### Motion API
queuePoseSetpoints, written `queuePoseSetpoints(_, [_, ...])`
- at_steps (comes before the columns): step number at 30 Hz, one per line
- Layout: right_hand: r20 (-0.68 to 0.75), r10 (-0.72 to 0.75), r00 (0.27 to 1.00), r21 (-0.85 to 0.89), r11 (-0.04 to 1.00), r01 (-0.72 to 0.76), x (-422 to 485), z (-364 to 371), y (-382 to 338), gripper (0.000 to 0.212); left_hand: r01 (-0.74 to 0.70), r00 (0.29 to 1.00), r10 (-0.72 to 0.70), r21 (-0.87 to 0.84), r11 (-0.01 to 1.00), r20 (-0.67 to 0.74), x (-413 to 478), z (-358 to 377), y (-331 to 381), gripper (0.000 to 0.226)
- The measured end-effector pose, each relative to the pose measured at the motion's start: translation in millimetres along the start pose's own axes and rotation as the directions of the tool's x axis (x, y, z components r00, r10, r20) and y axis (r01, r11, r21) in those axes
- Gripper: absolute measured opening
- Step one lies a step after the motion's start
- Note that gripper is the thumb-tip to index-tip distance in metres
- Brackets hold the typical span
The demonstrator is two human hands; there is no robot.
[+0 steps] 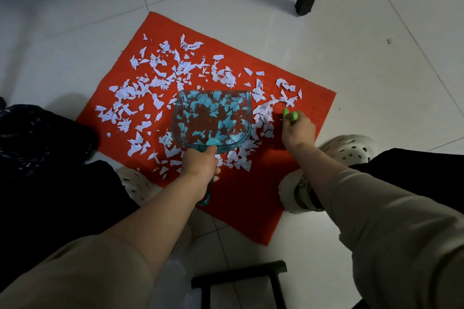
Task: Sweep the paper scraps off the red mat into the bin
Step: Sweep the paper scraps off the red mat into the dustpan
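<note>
Step in hand: You're at the gathering stage. Almost all the paper scraps (pixel 155 75) lie scattered over the red mat (pixel 251 198), so by my reading the sweep has barely started.

Left hand: Your left hand (pixel 199 162) is wrapped tight round the stem of the clear teal dustpan (pixel 211 120), with the pan's mouth pointing away from you over the middle of the mat.

In the pan: Scraps show teal through the plastic. I cannot tell whether they sit inside the pan or lie on the mat under it.

Right hand: Your right hand (pixel 297 130) is clenched round a green handle (pixel 290 115), low at the mat's right side. It's most likely the brush, though the bristles are hidden by your hand.

Scraps and hands: A thick drift (pixel 263 114) sits between the pan's right wall and your right hand, just beside both. The widest spread lies beyond and left of the pan, well apart from the brush hand.

Next move: I'd say you need the pan's lip flat on the mat, then short strokes pulling that near drift in toward the mouth. Light paper will hop the rim if you flick hard.

Bin: A dark, speckled shape (pixel 27 138) at the left edge touches the mat's corner. It may be the bin, but I cannot tell.

Feet: One pale clog (pixel 349 149) rests at the mat's right edge, so mind the scraps near it.
</note>
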State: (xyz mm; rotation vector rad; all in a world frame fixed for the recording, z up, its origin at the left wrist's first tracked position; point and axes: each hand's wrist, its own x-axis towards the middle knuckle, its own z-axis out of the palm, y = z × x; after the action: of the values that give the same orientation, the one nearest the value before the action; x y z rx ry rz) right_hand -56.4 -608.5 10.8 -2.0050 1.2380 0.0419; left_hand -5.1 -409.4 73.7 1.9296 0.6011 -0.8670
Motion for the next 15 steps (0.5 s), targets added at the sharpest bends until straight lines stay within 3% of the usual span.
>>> queuePoseSetpoints(2, [0.120,-0.064,0.991,0.010,0.998,0.063,-5,9,-4,0.020,-0.002,1.000,0.002,0.001,1.000,-0.001,0,-1,0,0.022])
queuePoseSetpoints(4, [0.154,-0.093,0.984,0.066,0.994,0.084,-11,13,-8,0.020,-0.007,1.000,0.007,0.010,1.000,-0.004,1,-2,0,0.023])
queuePoseSetpoints(9, [0.052,-0.093,0.994,0.096,0.991,0.088,-10,5,-12,0.021,-0.011,1.000,0.011,0.009,1.000,-0.011,3,-5,-2,0.024])
queuePoseSetpoints(12, [-0.019,-0.063,0.998,0.008,0.998,0.064,-9,-3,-6,0.022,-0.007,1.000,0.007,0.004,1.000,-0.011,3,-5,-3,0.024])
queuePoseSetpoints(15, [0.020,-0.027,0.999,-0.068,0.997,0.028,-14,-1,-1,0.021,-0.011,1.000,0.011,-0.002,1.000,-0.010,3,-5,-3,0.024])
